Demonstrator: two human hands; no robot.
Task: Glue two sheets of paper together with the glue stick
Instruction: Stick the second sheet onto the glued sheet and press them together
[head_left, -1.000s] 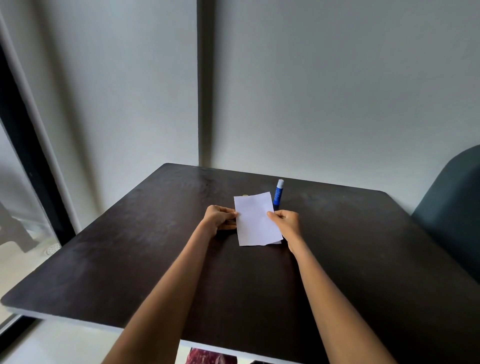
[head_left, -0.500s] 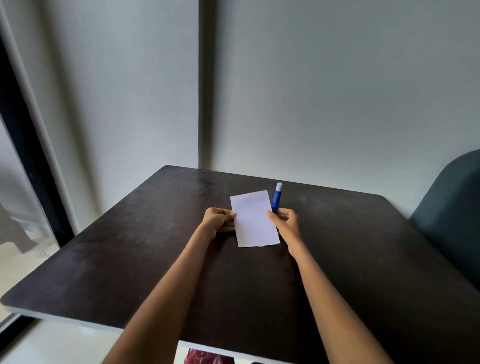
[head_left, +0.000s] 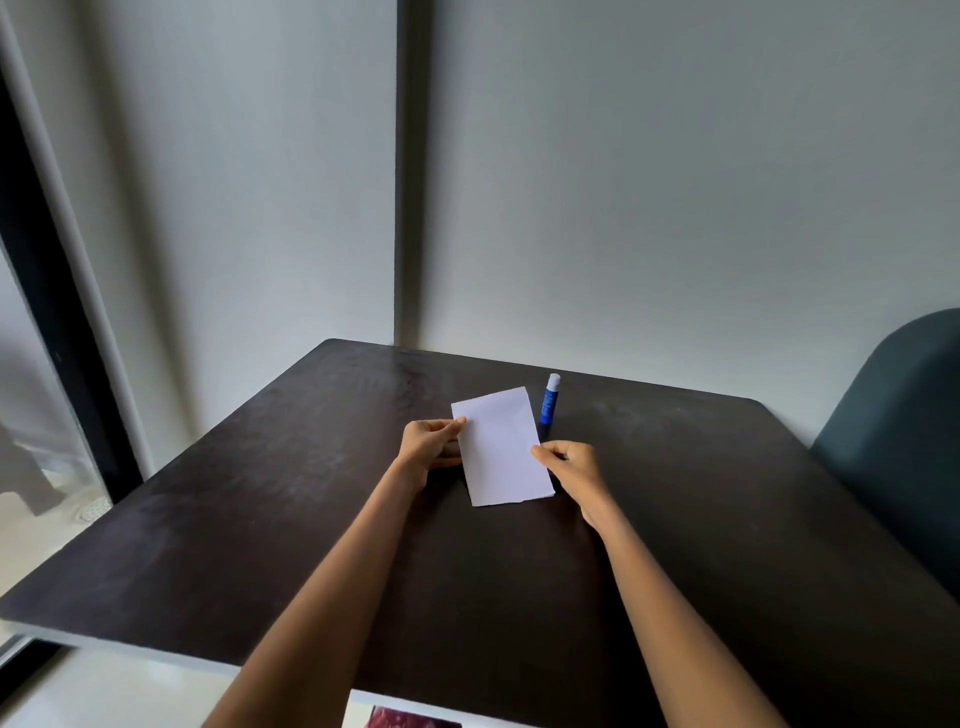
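A white paper sheet (head_left: 503, 447) lies on the dark table (head_left: 260, 509), slightly rotated. I cannot tell whether a second sheet lies under it. My left hand (head_left: 432, 444) pinches the paper's left edge near its far corner. At the right edge, about halfway along, my right hand (head_left: 570, 466) grips the paper with its fingertips. A blue glue stick (head_left: 549, 400) with a white cap lies on the table just beyond the paper's far right corner, apart from both hands.
A dark teal chair back (head_left: 904, 431) stands at the table's right side. Grey walls rise close behind the table, with a dark window frame (head_left: 47, 291) at the left.
The paper has settled flatter on the table and turned slightly. My right hand has slid down its right edge toward me. My left hand stays on the left edge.
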